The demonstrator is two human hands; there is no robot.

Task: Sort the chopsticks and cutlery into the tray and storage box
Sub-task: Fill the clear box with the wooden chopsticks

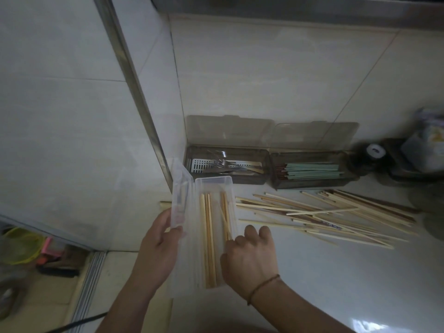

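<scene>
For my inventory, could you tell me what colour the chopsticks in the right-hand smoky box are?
Pale green chopsticks with dark reddish ends, seen in the head view.

Dim pale tiled wall (264, 75), glossy white counter (336, 284)

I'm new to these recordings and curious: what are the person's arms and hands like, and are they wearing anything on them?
Both forearms are bare, with no sleeves in view and no gloves. The left hand carries no ring, watch or band that shows. The right hand has a thin brown cord bracelet round its wrist. No other markings show in this dim picture.
</scene>
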